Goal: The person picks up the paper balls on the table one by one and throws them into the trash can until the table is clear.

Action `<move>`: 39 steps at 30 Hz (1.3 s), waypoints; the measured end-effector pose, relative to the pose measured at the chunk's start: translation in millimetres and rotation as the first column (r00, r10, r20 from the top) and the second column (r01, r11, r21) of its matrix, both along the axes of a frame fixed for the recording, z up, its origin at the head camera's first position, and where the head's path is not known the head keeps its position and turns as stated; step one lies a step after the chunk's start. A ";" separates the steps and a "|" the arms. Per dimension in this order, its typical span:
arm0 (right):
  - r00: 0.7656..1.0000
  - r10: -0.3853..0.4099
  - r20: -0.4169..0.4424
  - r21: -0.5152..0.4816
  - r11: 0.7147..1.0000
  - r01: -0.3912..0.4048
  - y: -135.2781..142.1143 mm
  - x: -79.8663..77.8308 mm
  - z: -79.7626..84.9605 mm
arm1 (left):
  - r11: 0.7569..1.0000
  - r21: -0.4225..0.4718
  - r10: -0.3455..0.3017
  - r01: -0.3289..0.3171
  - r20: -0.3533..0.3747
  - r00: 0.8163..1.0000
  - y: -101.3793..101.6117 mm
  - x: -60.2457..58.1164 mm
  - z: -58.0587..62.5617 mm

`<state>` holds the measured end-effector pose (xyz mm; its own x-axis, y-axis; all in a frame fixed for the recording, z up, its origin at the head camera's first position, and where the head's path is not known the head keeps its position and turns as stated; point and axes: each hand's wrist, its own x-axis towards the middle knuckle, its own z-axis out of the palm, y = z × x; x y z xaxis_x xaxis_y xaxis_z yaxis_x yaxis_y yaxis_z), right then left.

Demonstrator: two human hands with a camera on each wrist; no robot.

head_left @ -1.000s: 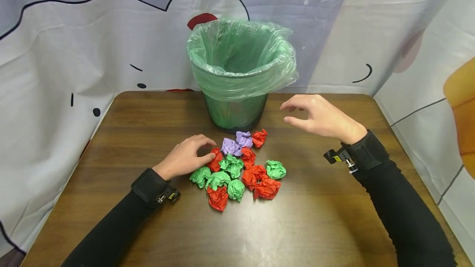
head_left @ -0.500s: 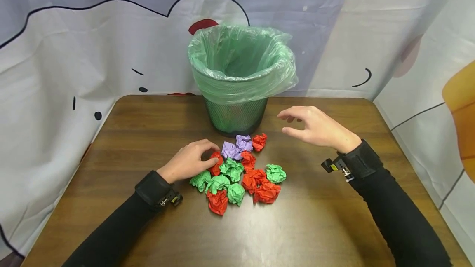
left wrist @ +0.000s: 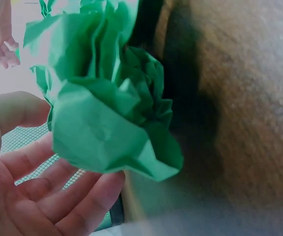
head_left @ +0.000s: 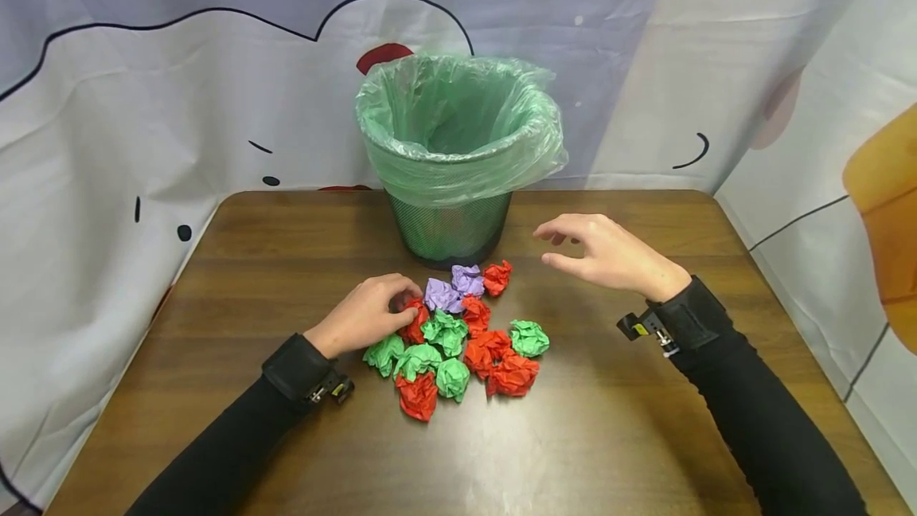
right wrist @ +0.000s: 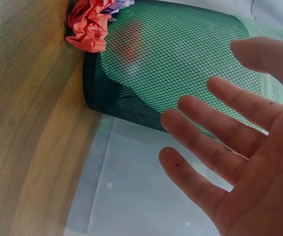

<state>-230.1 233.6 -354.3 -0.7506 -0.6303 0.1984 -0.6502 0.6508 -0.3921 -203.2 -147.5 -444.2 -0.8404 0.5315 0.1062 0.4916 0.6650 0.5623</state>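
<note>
My left hand [head_left: 367,315] is at the left side of a cluster of crumpled paper balls, its thumb and fingers curled around a red paper ball [head_left: 414,322]. In the left wrist view a green paper ball [left wrist: 102,128] fills the foreground, and the red one is hidden behind it. Beside the hand lie more green balls [head_left: 419,360], two purple balls [head_left: 442,295] and several red balls [head_left: 513,375]. My right hand [head_left: 600,252] hovers right of the bin with relaxed, spread fingers and nothing in them.
A mesh wastebasket [head_left: 454,233] lined with a green plastic bag [head_left: 458,173] stands at the table's back edge, behind the balls. Something reddish shows through its mesh in the right wrist view. A patterned curtain [head_left: 179,118] hangs behind the wooden table [head_left: 286,245].
The left thumb and fingers have closed in slightly around the red paper ball. My right hand has lowered a little towards the table. The head view has shifted slightly; the balls stay in place.
</note>
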 end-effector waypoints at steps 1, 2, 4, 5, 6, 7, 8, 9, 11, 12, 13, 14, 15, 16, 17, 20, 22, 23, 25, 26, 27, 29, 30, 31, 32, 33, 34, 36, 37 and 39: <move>1.000 -0.004 0.000 0.003 1.000 0.004 -0.1 0.1 -0.5 | 1.000 0.004 0.003 -0.003 0.000 1.000 -0.1 0.2 -0.1; 1.000 -0.006 -0.001 0.005 1.000 0.006 -0.1 0.3 -1.0 | 1.000 0.007 0.007 -0.007 -0.002 1.000 -0.1 0.4 -0.1; 1.000 -0.013 -0.004 0.009 1.000 0.013 -0.3 0.4 -1.4 | 1.000 0.012 0.013 -0.013 -0.005 1.000 -0.2 0.8 -0.1; 1.000 -0.018 -0.003 0.010 1.000 0.018 -0.6 0.7 -1.2 | 1.000 0.015 0.017 -0.016 -0.006 1.000 -0.4 0.9 -0.1; 1.000 -0.020 0.000 0.010 1.000 0.020 -0.6 0.7 -1.6 | 1.000 0.018 0.021 -0.021 -0.008 1.000 -0.6 1.1 0.0; 1.000 -0.023 0.002 0.010 1.000 0.023 -0.6 0.7 -1.7 | 0.999 0.021 0.025 -0.025 -0.010 1.000 -1.0 1.1 0.0; 1.000 -0.025 0.005 0.009 1.000 0.025 -0.5 0.8 -1.9 | 0.999 0.023 0.030 -0.029 -0.014 0.999 -1.5 1.1 0.0; 1.000 -0.029 0.008 0.008 1.000 0.029 -0.6 0.8 -2.0 | 0.999 0.028 0.032 -0.032 -0.019 0.999 -2.0 1.0 0.3; 0.999 -0.032 0.015 0.006 0.999 0.032 -0.1 1.0 -2.7 | 0.999 0.036 0.040 -0.039 -0.036 0.999 -3.2 1.0 1.2; 0.999 -0.032 0.017 0.005 0.999 0.032 0.2 1.1 -3.0 | 0.998 0.042 0.042 -0.040 -0.046 0.998 -4.0 0.8 1.9; 0.999 -0.032 0.018 0.005 0.999 0.032 0.4 1.3 -3.3 | 0.998 0.049 0.043 -0.040 -0.057 0.997 -4.8 0.7 2.9; 0.999 -0.032 0.019 0.006 0.999 0.032 0.6 1.4 -3.8 | 0.997 0.057 0.046 -0.042 -0.067 0.997 -5.5 0.5 4.3; 0.999 -0.032 0.021 0.006 0.999 0.032 0.8 1.6 -4.1 | 0.997 0.066 0.048 -0.043 -0.077 0.996 -6.3 0.4 6.0; 0.999 -0.033 0.022 0.008 0.999 0.033 1.0 1.9 -4.4 | 0.996 0.073 0.053 -0.047 -0.085 0.995 -7.2 0.0 7.5; 0.999 -0.033 0.022 0.009 0.999 0.033 1.2 2.0 -4.8 | 0.995 0.082 0.059 -0.052 -0.092 0.994 -8.2 -0.5 9.5; 0.999 -0.037 0.023 0.013 0.999 0.037 1.6 2.1 -6.0 | 0.991 0.109 0.084 -0.072 -0.115 0.990 -11.2 -1.7 17.1; 0.999 -0.041 0.023 0.015 0.999 0.040 1.9 2.1 -6.7 | 0.988 0.131 0.104 -0.086 -0.138 0.985 -13.4 -3.1 23.1; 0.999 -0.041 0.024 0.015 0.999 0.040 1.9 1.8 -7.5 | 0.985 0.145 0.114 -0.092 -0.152 0.982 -14.4 -3.8 26.7; 0.999 -0.043 0.025 0.015 0.999 0.042 2.0 1.9 -8.2 | 0.978 0.177 0.142 -0.109 -0.189 0.972 -16.7 -5.7 34.1; 0.999 -0.043 0.026 0.015 0.999 0.042 2.0 1.9 -8.5 | 0.973 0.198 0.159 -0.118 -0.210 0.965 -17.7 -6.9 37.9; 0.999 -0.042 0.028 0.015 0.999 0.042 2.0 1.9 -8.9 | 0.967 0.223 0.176 -0.124 -0.234 0.956 -18.6 -8.4 41.8; 0.999 -0.042 0.030 0.015 0.999 0.041 2.0 1.8 -9.6 | 0.952 0.272 0.219 -0.140 -0.284 0.933 -20.3 -11.1 49.7; 0.999 -0.039 0.032 0.016 0.999 0.039 2.1 1.6 -9.9 | 0.943 0.299 0.243 -0.149 -0.307 0.920 -21.3 -12.4 53.3; 0.999 -0.037 0.033 0.017 0.999 0.037 2.2 1.5 -10.1 | 0.932 0.328 0.264 -0.154 -0.325 0.908 -22.0 -13.7 57.2; 0.999 -0.038 0.035 0.018 0.999 0.037 2.1 1.5 -10.2 | 0.921 0.356 0.283 -0.156 -0.340 0.897 -22.7 -14.9 61.1; 0.999 -0.039 0.037 0.019 0.999 0.038 2.1 1.4 -10.4 | 0.911 0.380 0.301 -0.158 -0.354 0.886 -23.4 -16.0 65.0; 0.998 -0.041 0.038 0.021 0.999 0.040 2.1 1.5 -10.4 | 0.901 0.402 0.320 -0.161 -0.367 0.873 -24.0 -16.9 69.0; 0.998 -0.044 0.043 0.020 0.999 0.043 1.9 1.7 -10.6 | 0.880 0.447 0.354 -0.162 -0.390 0.850 -24.5 -18.4 77.7; 0.998 -0.046 0.046 0.020 0.999 0.045 1.7 2.1 -10.5 | 0.869 0.468 0.371 -0.161 -0.400 0.838 -24.6 -19.6 82.1; 0.998 -0.045 0.052 0.019 0.999 0.044 1.5 2.0 -11.1 | 0.849 0.504 0.401 -0.156 -0.424 0.812 -24.6 -21.4 91.7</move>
